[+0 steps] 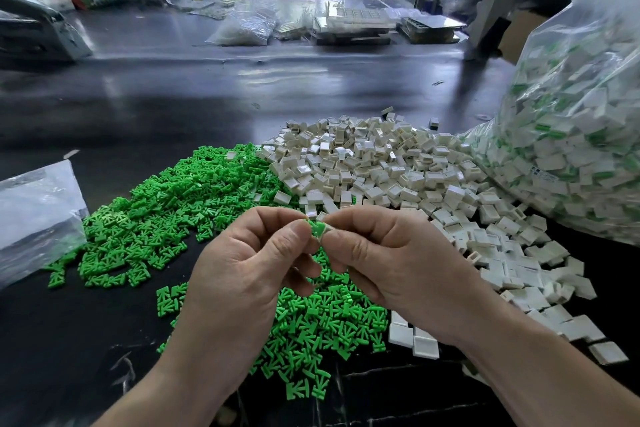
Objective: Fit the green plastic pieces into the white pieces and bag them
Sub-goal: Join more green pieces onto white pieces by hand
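Fingertips (pixel 294 236) of your left hand (pixel 239 270) pinch a green piece (pixel 316 227), your right hand (pixel 391 263) grips the white piece (pixel 328 229), over the green pile (pixel 166 208).

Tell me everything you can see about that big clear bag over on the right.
The big clear bag is thin, crinkly, see-through plastic. It bulges with white square pieces, many with green showing in them. It sits on the dark table at the right edge of view and rises past the top of the frame, so its mouth is out of sight. Its lower side lies against the loose pile of white pieces.
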A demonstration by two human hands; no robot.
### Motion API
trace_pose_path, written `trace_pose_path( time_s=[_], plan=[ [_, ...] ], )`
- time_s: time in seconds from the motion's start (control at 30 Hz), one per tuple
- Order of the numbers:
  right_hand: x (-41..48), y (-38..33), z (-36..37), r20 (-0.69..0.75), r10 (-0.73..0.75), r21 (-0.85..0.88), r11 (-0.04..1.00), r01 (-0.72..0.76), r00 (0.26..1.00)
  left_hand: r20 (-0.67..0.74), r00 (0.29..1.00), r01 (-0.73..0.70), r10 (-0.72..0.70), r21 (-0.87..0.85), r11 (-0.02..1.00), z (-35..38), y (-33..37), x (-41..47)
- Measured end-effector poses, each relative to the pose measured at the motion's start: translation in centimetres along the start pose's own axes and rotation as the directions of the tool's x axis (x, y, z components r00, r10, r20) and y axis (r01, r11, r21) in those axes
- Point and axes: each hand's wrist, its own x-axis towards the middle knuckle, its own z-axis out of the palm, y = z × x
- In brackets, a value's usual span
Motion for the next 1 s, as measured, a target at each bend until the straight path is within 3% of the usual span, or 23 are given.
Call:
trace_pose_path(
  time_s=[0.07, 0.27, 0.53, 0.73, 0.93, 1.0],
  plan=[
    [0.0, 0.0, 0.0, -0.022, -0.034, -0.073, 0.997, 0.032, 0.999, 0.0, 1.0, -0.016, 0.016, 0.045, 0.999, 0.0, 0.0, -0.1],
    [-0.1, 0.1, 0.0, -0.068, -0.005, 0.016, 1.0, 0.006, 0.998, 0.026, 1.0, 0.003, -0.005, 0.09, 0.996, 0.0, -0.1, -0.1],
    [0.1, -0.2, -0.2, -0.025, 0.006, -0.327, 0.945, -0.014, 1.0, 0.12, 0.987, 0.087, -0.109, 0.17, 0.981, -1.1, -0.3, 0.5],
    [-0.3, 0.0, 0.6, -0.076, 0.071, -0.023, 0.997, -0.073, 0.995, 0.064, 0.991, 0.115, -0.116, 0.022, 0.993, -0.3, -0.5, 0.3],
    [-0.3, -0.3, 0.8, -0.08, 0.057, 0.032, 0.998, -0.054, 0.995, 0.073, 0.989, 0.134, -0.128, -0.088, 0.987, 0.2, -0.7, -0.1],
    [-0.2, -0.6, 0.8, -0.042, 0.075, 0.084, 0.994, -0.072, 0.996, 0.066, 0.993, 0.106, -0.102, -0.046, 0.993, -0.1, -0.5, 0.1]
  ],
)
